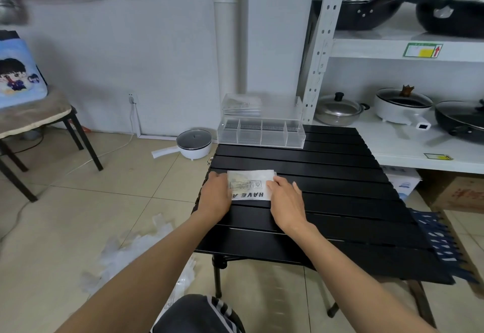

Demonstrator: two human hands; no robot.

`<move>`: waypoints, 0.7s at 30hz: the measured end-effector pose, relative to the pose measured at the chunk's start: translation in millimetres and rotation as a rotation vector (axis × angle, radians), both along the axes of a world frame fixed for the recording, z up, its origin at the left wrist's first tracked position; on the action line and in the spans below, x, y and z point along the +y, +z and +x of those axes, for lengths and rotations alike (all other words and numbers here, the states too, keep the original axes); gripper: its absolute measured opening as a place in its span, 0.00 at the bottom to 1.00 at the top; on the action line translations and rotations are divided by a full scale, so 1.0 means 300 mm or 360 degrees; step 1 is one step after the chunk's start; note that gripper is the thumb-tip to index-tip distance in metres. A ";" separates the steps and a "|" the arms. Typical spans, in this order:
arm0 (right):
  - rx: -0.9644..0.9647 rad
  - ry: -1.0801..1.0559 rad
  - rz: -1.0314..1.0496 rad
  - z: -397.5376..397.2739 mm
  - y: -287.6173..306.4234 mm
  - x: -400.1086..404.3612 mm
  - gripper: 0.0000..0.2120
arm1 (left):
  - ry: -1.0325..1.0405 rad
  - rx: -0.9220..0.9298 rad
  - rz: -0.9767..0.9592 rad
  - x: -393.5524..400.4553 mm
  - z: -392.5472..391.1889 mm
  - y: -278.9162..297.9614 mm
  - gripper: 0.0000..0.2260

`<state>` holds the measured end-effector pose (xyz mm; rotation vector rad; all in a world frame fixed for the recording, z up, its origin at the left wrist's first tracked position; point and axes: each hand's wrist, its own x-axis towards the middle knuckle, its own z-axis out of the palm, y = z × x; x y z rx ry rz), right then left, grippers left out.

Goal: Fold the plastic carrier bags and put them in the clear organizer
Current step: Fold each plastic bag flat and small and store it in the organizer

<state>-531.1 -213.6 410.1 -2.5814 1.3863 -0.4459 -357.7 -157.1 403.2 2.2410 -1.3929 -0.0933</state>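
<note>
Black slatted table (327, 175), folded bag (250, 184) between both hands

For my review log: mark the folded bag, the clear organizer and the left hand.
folded bag (250, 184), head view, printed top face.
clear organizer (262, 140), head view, front wall.
left hand (214, 196), head view, back of hand.

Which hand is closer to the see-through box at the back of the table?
Right. The right hand rests on the folded bag, slightly nearer the clear organizer. The left hand presses the bag's other edge, farther left.
</note>
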 end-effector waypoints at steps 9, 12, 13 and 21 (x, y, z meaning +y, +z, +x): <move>-0.0238 -0.0029 0.0064 0.010 -0.017 0.016 0.25 | 0.0324 0.1555 -0.0305 -0.012 0.001 0.077 0.08; -0.0236 -0.0013 0.0054 0.012 -0.018 0.016 0.22 | 0.0205 0.1739 -0.0167 -0.002 0.001 0.113 0.07; -0.0234 -0.0010 0.0052 0.012 -0.017 0.017 0.21 | 0.0157 0.1716 -0.0099 0.002 -0.002 0.120 0.09; -0.0436 -0.0201 0.0248 0.016 -0.013 0.009 0.23 | -0.0135 0.1128 -0.0341 0.023 -0.043 0.090 0.23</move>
